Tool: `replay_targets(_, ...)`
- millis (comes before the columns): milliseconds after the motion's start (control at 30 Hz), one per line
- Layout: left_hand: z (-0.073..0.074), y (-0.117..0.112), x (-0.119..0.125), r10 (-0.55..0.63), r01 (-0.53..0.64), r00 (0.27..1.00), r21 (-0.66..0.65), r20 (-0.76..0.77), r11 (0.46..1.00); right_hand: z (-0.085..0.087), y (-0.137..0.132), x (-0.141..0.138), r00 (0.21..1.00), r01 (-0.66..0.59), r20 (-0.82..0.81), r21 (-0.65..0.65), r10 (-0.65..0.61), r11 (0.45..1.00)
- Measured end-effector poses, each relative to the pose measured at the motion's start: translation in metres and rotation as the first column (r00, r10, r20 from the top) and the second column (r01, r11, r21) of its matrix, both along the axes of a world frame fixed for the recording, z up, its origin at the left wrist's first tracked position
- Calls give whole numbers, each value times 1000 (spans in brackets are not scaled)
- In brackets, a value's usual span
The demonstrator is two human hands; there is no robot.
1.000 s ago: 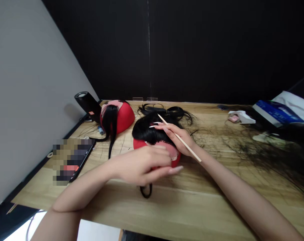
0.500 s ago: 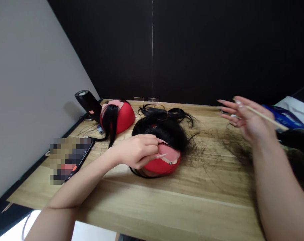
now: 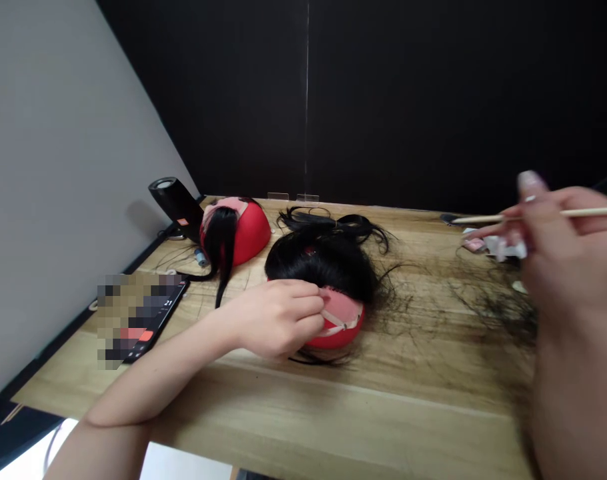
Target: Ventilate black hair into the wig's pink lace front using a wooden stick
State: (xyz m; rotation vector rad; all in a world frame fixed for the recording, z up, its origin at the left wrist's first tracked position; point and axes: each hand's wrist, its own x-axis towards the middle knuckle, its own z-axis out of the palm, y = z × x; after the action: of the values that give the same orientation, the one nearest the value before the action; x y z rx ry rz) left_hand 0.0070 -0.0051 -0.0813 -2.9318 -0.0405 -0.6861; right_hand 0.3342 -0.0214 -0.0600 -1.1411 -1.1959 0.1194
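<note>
A black panel (image 3: 408,93) closes off the far side of the wooden table (image 3: 408,427). On inspection, my right hand (image 3: 568,247) is raised over the table's right side, thumb and fingers closed round a pale stick (image 3: 483,219), which lies roughly level and points left. My left hand (image 3: 281,320) rests against the near red head form (image 3: 336,340), at the middle of the table, fingers bent inward at the edge of its pink patch (image 3: 343,308); their tips are partly hidden, so I cannot tell whether they pinch anything. Black hair (image 3: 328,263) covers the far part of this form. A second red head form (image 3: 252,233), also bearing black hair, stands beyond to the left. Next in size: a phone (image 3: 158,317), partly pixelated; a black cylindrical speaker (image 3: 175,207), tilted; a bundle of hair (image 3: 351,223) behind the near form; and a small blue item (image 3: 200,259).
</note>
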Motion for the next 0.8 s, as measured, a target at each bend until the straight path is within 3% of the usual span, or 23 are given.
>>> replay_targets(100,-2,-1,3,15,-15,1000,50,-15,999,-8,-7,-45,945,-297,81,-182,316,937)
replay_targets(167,-2,-1,4,23,-21,1000,65,-17,998,-19,-12,-69,848,-505,37,-250,529,826)
replay_targets(233,-2,-2,4,32,-30,999,73,-25,997,-33,-16,-87,774,-621,-45,-250,632,743)
replay_targets(333,1,-4,1,46,-43,998,65,-43,997,-54,-18,-102,758,-651,-59,-148,650,745)
replay_targets(433,3,-4,-1,57,-54,997,50,-59,997,-67,-18,-106,780,-611,174,5,601,791)
replay_targets(567,2,-5,-2,75,-72,994,44,-78,996,-72,-15,-105,711,-634,485,128,509,763)
replay_targets(800,0,-4,-1,77,-72,995,79,-64,994,-75,-8,-104,675,-642,581,158,455,751)
